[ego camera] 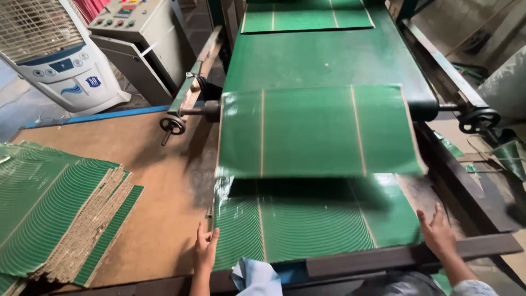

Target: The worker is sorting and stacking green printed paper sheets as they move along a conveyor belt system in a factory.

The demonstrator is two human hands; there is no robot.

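A person stands at the delivery end of a green conveyor belt (pixel 329 55) as a glossy green laminated cardboard sheet with thin pale score lines (pixel 320 131) comes off the roller and hangs in the air over the receiving tray. Beneath it lies a flat stack of matching green sheets patterned with fine curved white lines (pixel 312 225), resting against a dark wooden stop bar (pixel 405 255) at the near edge.

The left hand (pixel 205 249) lies with fingers spread loosely against the left edge of that stack, gripping nothing. The right hand (pixel 436 230) is open too, palm down and fingers extended, touching the stack's right corner just above the stop bar. Neither hand touches the sheet in the air.

To the left, on a brown fibreboard table (pixel 159 181), a fanned pile of finished green sheets with raw corrugated edges showing (pixel 60 219) sits well apart from the hands. A small black handwheel (pixel 172 125) juts from the roller shaft at the belt's left side, and another handwheel (pixel 479 119) sits on the right. Farther up the belt, a second green sheet (pixel 307 16) rides toward the roller. A white air cooler (pixel 55 55) and a grey control cabinet with coloured buttons (pixel 137 33) stand behind the table. A crumpled pale blue cloth (pixel 255 277) lies at the bottom edge, between the hands.
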